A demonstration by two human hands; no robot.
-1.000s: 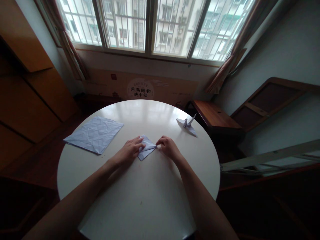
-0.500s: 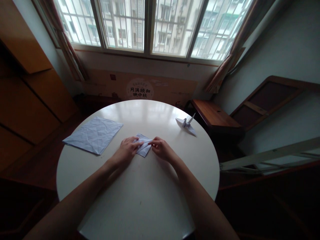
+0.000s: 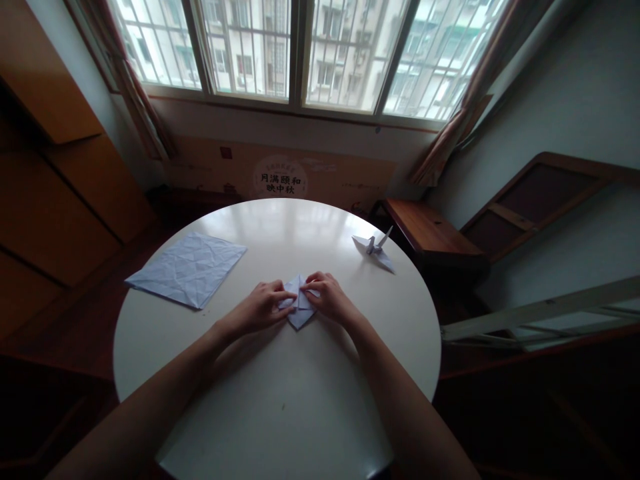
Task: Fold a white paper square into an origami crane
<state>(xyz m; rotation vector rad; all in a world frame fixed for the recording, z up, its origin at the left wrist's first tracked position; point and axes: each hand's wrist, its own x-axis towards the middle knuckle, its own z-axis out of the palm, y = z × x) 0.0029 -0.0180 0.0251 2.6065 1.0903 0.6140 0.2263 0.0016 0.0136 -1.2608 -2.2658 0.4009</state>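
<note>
Between my hands a small folded piece of paper, pale bluish white, lies on the white round table, one corner pointing toward me. My left hand is closed on its left side, thumb and fingers at the left flap. On the opposite side, my right hand pinches the right flap with bent fingers. Fold lines meet near the middle of the paper. The fingers cover both side corners.
At the table's left lies a larger creased sheet of paper. A folded paper crane stands at the back right. Beyond the table are a wooden stool or bench, a printed cardboard panel and a barred window.
The folded paper has turned so a corner faces me, and has shifted slightly right and nearer. My left hand has moved right and down; my right hand now grips the right flap.
</note>
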